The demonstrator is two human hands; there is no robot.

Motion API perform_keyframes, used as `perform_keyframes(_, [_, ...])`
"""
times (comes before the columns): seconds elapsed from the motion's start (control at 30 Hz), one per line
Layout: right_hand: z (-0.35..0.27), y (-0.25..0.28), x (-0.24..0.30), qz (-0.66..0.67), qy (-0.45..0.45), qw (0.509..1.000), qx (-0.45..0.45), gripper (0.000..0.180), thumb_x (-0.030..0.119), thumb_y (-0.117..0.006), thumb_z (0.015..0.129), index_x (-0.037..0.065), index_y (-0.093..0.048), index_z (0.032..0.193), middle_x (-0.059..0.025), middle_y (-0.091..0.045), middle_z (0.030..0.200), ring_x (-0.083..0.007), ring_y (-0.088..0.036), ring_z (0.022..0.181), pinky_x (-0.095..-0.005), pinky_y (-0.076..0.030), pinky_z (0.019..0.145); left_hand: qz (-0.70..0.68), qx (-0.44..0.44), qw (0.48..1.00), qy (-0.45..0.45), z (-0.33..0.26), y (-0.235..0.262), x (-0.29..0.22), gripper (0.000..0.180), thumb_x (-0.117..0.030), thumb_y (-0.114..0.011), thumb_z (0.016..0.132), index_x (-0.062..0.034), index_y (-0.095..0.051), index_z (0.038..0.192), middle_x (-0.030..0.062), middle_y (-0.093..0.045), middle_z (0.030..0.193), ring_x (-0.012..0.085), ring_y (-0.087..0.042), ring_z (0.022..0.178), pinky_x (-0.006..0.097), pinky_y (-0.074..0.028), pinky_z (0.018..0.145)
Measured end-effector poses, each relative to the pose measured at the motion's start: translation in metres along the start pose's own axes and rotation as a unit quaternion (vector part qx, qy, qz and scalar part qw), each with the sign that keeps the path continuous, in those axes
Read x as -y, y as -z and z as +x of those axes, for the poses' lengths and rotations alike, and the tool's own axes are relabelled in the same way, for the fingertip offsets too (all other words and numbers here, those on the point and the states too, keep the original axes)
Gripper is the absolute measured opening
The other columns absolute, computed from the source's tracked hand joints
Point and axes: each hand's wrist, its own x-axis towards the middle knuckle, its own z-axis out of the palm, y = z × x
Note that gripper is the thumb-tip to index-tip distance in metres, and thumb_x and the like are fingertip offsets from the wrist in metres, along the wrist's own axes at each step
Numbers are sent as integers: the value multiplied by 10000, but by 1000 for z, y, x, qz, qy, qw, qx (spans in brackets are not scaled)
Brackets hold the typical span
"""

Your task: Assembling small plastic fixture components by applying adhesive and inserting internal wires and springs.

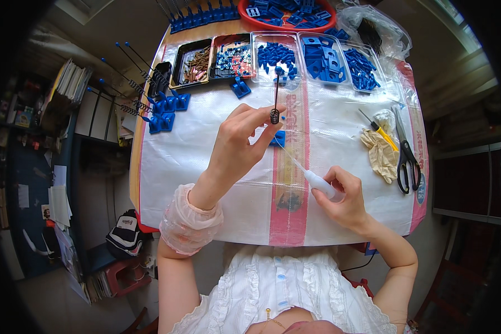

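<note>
My left hand (236, 139) pinches a dark coil spring (274, 116) between thumb and fingers. A thin dark rod (276, 92) rises from the spring and ends in a small blue tip (279, 71). Partly hidden behind my left fingertips is a blue plastic base (278, 138) low over the sheet; I cannot tell whether it is joined to the spring. My right hand (348, 200) grips a small whitish squeeze bottle (320, 184). Its long thin nozzle slants up and left, the end coming near the spring and base.
Trays of screws (196, 65), nuts (232, 58) and blue parts (323, 58) line the far side, before a red basin (286, 25). Blue bases with springs and rods (161, 114) stand left. Scissors (406, 158), a yellow-handled tool (385, 136) and a crumpled cloth (379, 156) lie right.
</note>
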Motion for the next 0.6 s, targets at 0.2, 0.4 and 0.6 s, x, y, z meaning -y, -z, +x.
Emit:
perform_keyframes(0.2, [2,0,1,13,1,1000,4,232,98,-821,772,19,-604,796,-104,-651,706,-200,-605,591,-324,-439,548,9,5,1000,12,0,1,-2,313,-74,-807,900,-101,-786,1212,40,-756,896,131,-627,777,272,-471,601])
perform_keyframes(0.4, [1,2,3,12,-17,1000,8,222,98,-818,776,18,-613,801,-104,-652,705,-198,-609,595,-321,-440,550,0,-1,1000,1,0,0,-1,289,-103,-783,920,-99,-766,1209,38,-760,882,185,-577,753,311,-463,573])
perform_keyframes(0.6, [2,1,3,23,-14,1000,8,218,94,-816,776,17,-614,807,-101,-649,704,-199,-605,598,-319,-442,558,0,-2,1000,1,1,-1,-1,291,-106,-784,921,-99,-765,1212,32,-745,851,182,-572,752,312,-459,571])
